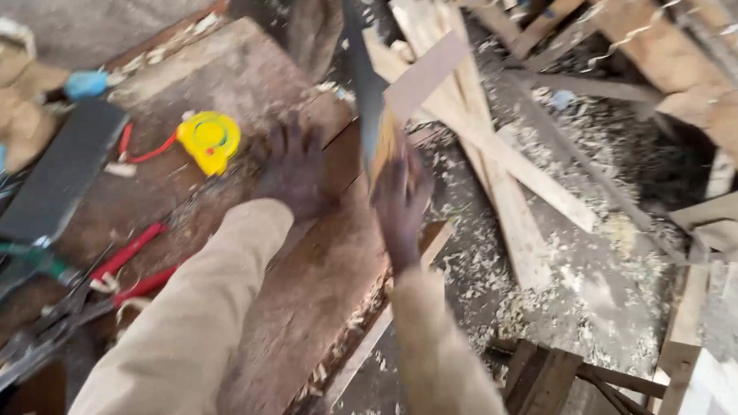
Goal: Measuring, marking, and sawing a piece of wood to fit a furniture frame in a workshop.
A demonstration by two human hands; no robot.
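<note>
Head camera looks steeply down, close over the workbench (242, 81) (single view).

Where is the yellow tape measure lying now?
In the head view the yellow tape measure lies on the wooden workbench, upper left, just left of the left hand, beside a red cord.

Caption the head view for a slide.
Left hand pins a board while right hand grips a handsaw.
</note>
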